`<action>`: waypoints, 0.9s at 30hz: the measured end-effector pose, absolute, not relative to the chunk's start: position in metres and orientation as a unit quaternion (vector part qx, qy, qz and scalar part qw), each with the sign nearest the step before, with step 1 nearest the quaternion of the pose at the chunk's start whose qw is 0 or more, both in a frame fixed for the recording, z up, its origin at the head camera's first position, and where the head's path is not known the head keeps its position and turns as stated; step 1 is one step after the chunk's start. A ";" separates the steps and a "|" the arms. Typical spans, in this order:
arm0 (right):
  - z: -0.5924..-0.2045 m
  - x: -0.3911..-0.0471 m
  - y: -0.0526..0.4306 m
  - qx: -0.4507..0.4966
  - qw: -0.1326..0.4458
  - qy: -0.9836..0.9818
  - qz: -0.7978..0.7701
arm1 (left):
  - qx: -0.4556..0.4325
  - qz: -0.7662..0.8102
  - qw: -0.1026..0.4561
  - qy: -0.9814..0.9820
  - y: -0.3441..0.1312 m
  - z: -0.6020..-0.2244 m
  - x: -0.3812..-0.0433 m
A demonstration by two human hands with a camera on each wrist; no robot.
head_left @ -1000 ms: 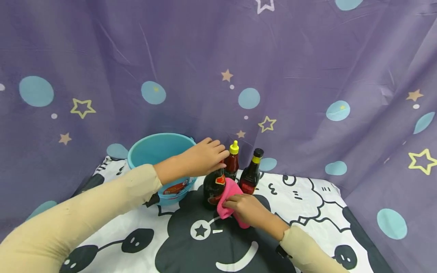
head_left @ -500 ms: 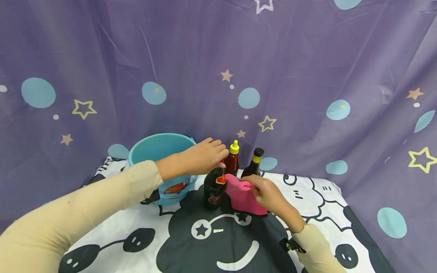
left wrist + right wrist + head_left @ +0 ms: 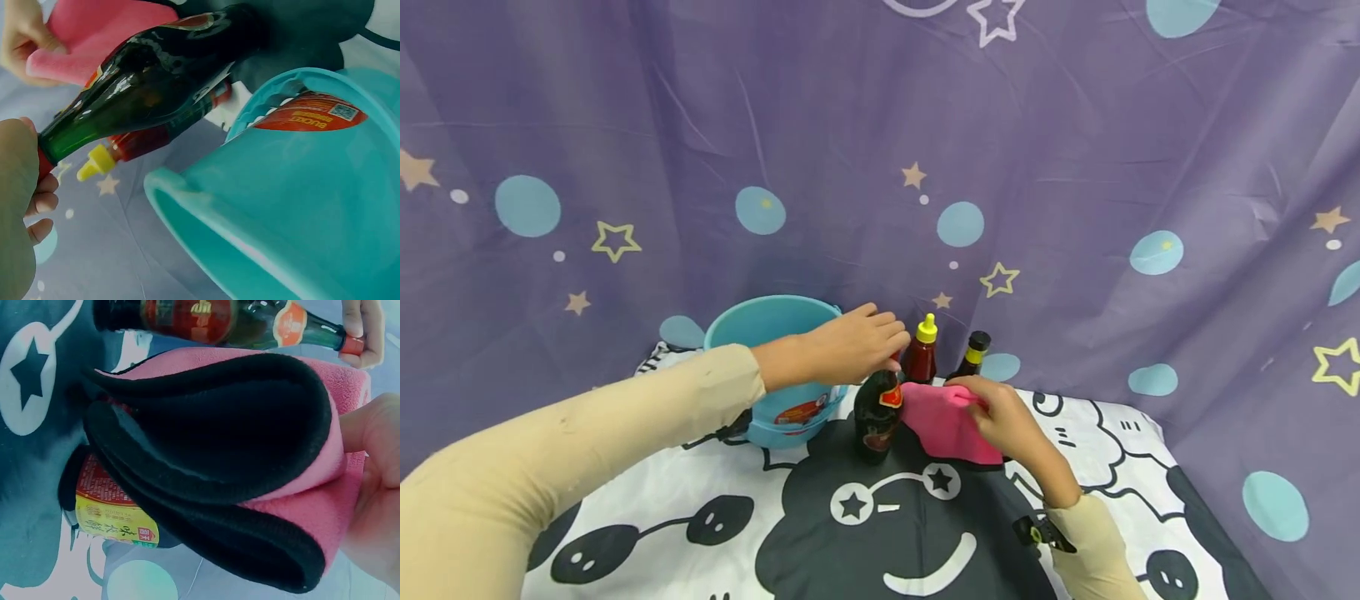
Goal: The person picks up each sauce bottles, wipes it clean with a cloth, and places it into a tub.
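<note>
My left hand (image 3: 853, 343) grips the red cap at the top of a dark green glass sauce bottle (image 3: 876, 421), which stands on the sheep-print cloth. In the left wrist view, fingers and thumb wrap the bottle's neck. Pinched at its upper edge by my right hand (image 3: 1006, 417), a pink cloth (image 3: 946, 429) hangs folded just right of that bottle. The right wrist view shows the cloth's dark inner side and black edging (image 3: 275, 494). Behind the cloth stands a black-capped sauce bottle (image 3: 973, 354), mostly hidden; its yellow and red label (image 3: 115, 512) shows in the right wrist view.
A red sauce bottle with a yellow nozzle cap (image 3: 921, 358) stands behind the green bottle. To the left is a light blue bucket (image 3: 718, 329), partly covered by my left arm. A purple patterned curtain (image 3: 850, 125) hangs close behind everything.
My right hand has lifted the pink cloth away from the green bottle's side, up and rightward, and it hangs spread wider. My left hand stays on the cap. The view has shifted slightly.
</note>
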State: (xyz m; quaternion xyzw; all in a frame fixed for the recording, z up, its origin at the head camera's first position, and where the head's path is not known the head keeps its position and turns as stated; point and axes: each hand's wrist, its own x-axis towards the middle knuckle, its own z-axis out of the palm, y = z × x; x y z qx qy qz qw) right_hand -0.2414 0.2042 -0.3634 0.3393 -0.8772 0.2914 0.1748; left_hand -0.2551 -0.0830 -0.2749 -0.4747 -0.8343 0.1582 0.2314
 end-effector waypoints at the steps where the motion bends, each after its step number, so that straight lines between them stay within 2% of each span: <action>1: -0.365 -0.243 0.205 0.338 0.175 -0.876 0.296 | -0.474 0.151 0.236 -0.835 -0.084 -0.274 -0.255; 8: -0.371 -0.246 0.209 0.334 0.173 -0.875 0.305 | -0.483 0.086 0.281 -0.825 -0.089 -0.246 -0.244; 19: -0.376 -0.245 0.213 0.331 0.191 -0.858 0.344 | -0.474 0.026 0.323 -0.819 -0.108 -0.157 -0.230; 27: -0.372 -0.240 0.217 0.305 0.190 -0.878 0.316 | -0.418 0.046 0.340 -0.841 -0.132 -0.104 -0.221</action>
